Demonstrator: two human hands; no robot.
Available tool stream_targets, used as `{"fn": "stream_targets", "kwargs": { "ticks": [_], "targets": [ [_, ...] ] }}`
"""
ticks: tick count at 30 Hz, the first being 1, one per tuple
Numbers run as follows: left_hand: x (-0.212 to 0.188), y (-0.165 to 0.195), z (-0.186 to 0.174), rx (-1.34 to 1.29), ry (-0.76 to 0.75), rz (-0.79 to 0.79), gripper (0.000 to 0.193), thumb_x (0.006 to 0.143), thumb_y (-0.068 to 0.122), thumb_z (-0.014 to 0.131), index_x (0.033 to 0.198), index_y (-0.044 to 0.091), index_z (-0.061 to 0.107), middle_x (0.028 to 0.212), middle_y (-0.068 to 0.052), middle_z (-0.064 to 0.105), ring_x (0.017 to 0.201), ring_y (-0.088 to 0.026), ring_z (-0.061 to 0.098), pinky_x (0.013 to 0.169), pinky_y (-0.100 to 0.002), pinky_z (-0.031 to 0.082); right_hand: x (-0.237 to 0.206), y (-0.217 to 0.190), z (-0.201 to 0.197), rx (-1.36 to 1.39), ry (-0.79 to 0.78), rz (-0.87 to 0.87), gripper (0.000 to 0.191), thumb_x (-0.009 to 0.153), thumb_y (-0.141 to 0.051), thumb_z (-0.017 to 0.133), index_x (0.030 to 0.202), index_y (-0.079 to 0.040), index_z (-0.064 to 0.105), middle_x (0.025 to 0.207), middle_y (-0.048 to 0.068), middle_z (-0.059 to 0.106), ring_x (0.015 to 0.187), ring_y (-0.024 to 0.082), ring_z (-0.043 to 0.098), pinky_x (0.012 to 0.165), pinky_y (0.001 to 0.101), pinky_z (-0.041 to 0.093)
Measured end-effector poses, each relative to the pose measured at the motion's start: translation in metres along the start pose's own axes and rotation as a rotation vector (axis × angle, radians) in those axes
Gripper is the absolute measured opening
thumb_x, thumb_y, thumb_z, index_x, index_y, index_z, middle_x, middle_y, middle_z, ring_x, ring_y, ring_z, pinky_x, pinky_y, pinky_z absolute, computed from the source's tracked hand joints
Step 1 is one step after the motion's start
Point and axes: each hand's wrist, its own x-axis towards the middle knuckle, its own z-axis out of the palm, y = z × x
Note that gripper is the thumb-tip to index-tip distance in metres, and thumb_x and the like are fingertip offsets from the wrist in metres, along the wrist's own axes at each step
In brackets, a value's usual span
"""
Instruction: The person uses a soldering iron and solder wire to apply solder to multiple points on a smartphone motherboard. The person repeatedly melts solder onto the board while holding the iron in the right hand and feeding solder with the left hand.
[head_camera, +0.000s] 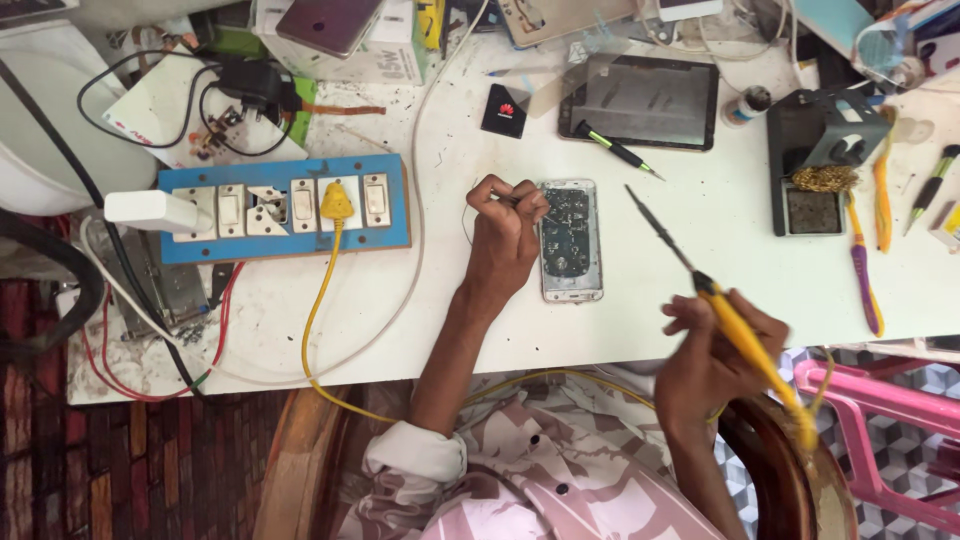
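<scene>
On white table: opened phone, circuit board exposed, back off.

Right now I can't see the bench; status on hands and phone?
Left hand pinching thin wire beside opened phone. Right hand gripping yellow soldering iron, tip raised, off the board. Nothing between.

Left of the opened phone, something thin pinched in the left hand, too small to tell. Right of the phone, soldering iron blurred in the right hand; its rear end lost in blur. Far beyond the phone, boxes cut off by the top edge. Worktop cut at right edge.
</scene>
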Motion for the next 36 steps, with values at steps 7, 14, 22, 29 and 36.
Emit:
{"fn": "stream_targets", "kwargs": {
  "ticks": [7,14,22,29,36],
  "targets": [
    [-0.003,0.0,-0.001,-0.002,0.004,-0.023,0.027,0.111,0.0,0.038,0.109,0.009,0.013,0.077,-0.01,0.049,0.068,-0.018,0.049,0.072,-0.031,0.051,-0.012,0.016,0.015,0.048,0.001,0.049,0.029,0.112,-0.005,0.064,0.12,0.001,0.037,0.091,0.022,0.067,0.079,0.024,0.074,0.063,0.0313,0.061],
    [-0.004,-0.001,0.0,0.007,0.016,-0.031,0.027,0.113,0.002,0.04,0.111,0.009,0.013,0.074,-0.01,0.047,0.067,-0.019,0.045,0.072,-0.032,0.049,-0.016,0.024,0.021,0.035,-0.03,0.1,0.03,0.11,-0.009,0.063,0.111,0.0,0.035,0.081,0.02,0.07,0.068,0.021,0.072,0.057,0.027,0.057],
    [-0.004,0.0,-0.001,0.002,0.01,-0.006,0.026,0.113,0.003,0.039,0.112,0.009,0.014,0.075,-0.01,0.049,0.067,-0.018,0.045,0.07,-0.031,0.047,-0.025,0.009,0.029,-0.206,-0.156,-0.01,0.026,0.105,-0.009,0.067,0.101,0.003,0.044,0.08,0.017,0.072,0.07,0.018,0.075,0.055,0.0247,0.058],
    [-0.004,0.001,-0.002,0.018,0.019,-0.003,0.027,0.112,0.002,0.04,0.112,0.009,0.013,0.077,-0.01,0.052,0.067,-0.018,0.049,0.072,-0.031,0.05,-0.02,-0.024,0.034,-0.433,-0.273,-0.179,0.026,0.102,-0.006,0.071,0.089,0.0,0.05,0.071,0.01,0.071,0.061,0.013,0.07,0.054,0.0249,0.052],
    [-0.005,0.0,-0.001,-0.019,0.011,-0.014,0.028,0.112,-0.001,0.04,0.113,0.008,0.013,0.079,-0.011,0.051,0.069,-0.019,0.048,0.074,-0.032,0.051,0.0,-0.064,0.046,-0.576,-0.407,-0.334,0.021,0.094,0.0,0.075,0.079,0.002,0.06,0.054,0.012,0.043,0.038,0.019,0.04,0.04,0.0343,0.03]
  ]
}}
